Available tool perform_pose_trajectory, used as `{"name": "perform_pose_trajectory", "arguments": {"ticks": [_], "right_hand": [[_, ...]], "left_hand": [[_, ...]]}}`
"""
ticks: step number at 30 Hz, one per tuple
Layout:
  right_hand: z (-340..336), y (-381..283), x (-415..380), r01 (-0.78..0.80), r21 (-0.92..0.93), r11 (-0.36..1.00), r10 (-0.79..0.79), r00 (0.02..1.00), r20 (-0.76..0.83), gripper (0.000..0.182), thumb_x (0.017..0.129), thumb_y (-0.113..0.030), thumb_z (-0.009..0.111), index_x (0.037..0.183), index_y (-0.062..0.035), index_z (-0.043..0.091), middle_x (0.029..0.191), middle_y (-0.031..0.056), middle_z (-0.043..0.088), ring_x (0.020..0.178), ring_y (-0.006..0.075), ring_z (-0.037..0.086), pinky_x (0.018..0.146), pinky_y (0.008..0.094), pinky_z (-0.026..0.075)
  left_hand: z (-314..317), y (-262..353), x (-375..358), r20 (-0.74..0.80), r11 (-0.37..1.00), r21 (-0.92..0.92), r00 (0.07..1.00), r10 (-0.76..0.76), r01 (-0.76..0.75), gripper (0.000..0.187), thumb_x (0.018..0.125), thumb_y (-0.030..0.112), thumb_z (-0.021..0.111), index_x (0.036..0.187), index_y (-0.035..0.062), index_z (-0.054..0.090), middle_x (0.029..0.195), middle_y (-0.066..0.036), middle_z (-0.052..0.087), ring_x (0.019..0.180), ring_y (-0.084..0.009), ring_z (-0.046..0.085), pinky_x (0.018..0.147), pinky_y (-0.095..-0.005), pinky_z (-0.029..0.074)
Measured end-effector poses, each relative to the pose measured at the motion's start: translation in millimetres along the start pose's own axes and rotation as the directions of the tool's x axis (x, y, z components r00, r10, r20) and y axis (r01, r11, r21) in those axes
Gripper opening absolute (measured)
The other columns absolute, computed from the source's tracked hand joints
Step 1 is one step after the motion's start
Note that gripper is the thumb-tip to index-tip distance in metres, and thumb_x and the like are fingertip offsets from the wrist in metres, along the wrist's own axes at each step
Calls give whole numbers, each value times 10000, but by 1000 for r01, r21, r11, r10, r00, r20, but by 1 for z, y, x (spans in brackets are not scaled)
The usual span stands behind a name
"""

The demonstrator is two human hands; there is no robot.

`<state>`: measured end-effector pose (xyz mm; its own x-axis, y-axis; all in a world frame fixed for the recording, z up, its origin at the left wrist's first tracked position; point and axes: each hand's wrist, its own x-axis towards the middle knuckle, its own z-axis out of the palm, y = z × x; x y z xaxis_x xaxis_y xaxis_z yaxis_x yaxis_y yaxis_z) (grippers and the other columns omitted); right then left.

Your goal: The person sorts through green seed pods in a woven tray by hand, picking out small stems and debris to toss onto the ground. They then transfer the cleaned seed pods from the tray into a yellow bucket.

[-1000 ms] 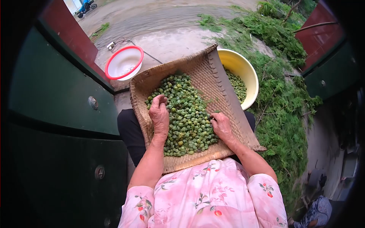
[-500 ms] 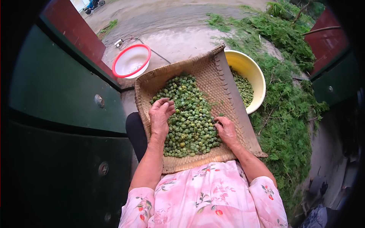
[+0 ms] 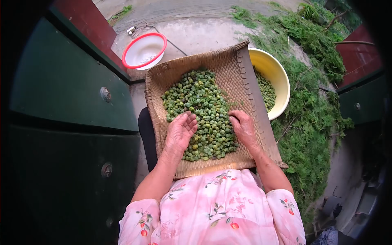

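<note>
Both forearms (image 3: 161,173) reach forward over a woven tray (image 3: 230,77), its near edge beside the pink shirt (image 3: 216,196); the hands stand apart, flanking a heap of small green fruits (image 3: 210,118) that lies in the tray. The left hand (image 3: 182,128), fingers loosely curled, turns inward over the heap's left side; the right hand (image 3: 243,128), back upward, bends its fingers at the right edge; whether either pinches a fruit cannot be told
</note>
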<state>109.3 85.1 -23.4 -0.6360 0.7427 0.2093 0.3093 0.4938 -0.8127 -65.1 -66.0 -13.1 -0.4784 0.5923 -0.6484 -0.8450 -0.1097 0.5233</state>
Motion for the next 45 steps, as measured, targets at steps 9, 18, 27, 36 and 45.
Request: {"name": "perform_pose_trajectory", "arguments": {"ticks": [9, 18, 27, 36, 45], "right_hand": [[16, -41, -10, 43, 11, 999, -45, 966, 255, 178, 771, -121, 725, 893, -28, 635, 807, 92, 610, 721, 204, 605, 644, 329, 486], [33, -40, -37, 95, -206, 974, -52, 978, 202, 167, 784, -151, 707, 840, -42, 593, 784, 120, 584, 709, 298, 603, 629, 387, 482], [19, -39, -24, 83, -93, 992, -58, 967, 247, 130, 781, -114, 710, 849, -39, 629, 762, 94, 599, 674, 237, 599, 607, 338, 484], [25, -42, -30, -156, 25, 987, 147, 965, 216, 123, 804, -107, 673, 874, -9, 646, 817, 116, 625, 710, 249, 622, 633, 329, 489], [28, -39, -28, -331, 247, 911, 279, 934, 222, 123, 855, -100, 640, 922, 3, 636, 783, 87, 617, 675, 145, 574, 622, 291, 463]], "left_hand": [[-12, 4, -6, 31, 983, 167, 997, 64, -69, 192, 950, 177, 545, 1091, 53, 583, 841, -31, 652, 704, -112, 617, 611, -255, 517], [-2, 0, -5, 59, 936, 340, 995, 77, -93, 182, 955, 171, 539, 1075, 48, 597, 809, -29, 657, 660, -87, 612, 584, -219, 503], [5, -7, -9, 219, 768, 592, 966, 137, -243, 163, 930, 138, 552, 1046, 50, 626, 844, -15, 665, 662, -57, 584, 587, -195, 466], [5, -9, -11, 235, 701, 664, 963, 134, -260, 156, 915, 123, 570, 1036, 45, 630, 843, -2, 647, 663, -51, 569, 571, -189, 450], [8, -11, -15, 425, 588, 723, 904, 32, -361, 214, 845, 160, 703, 1006, 32, 644, 804, 6, 627, 649, -61, 575, 537, -191, 434]]}}
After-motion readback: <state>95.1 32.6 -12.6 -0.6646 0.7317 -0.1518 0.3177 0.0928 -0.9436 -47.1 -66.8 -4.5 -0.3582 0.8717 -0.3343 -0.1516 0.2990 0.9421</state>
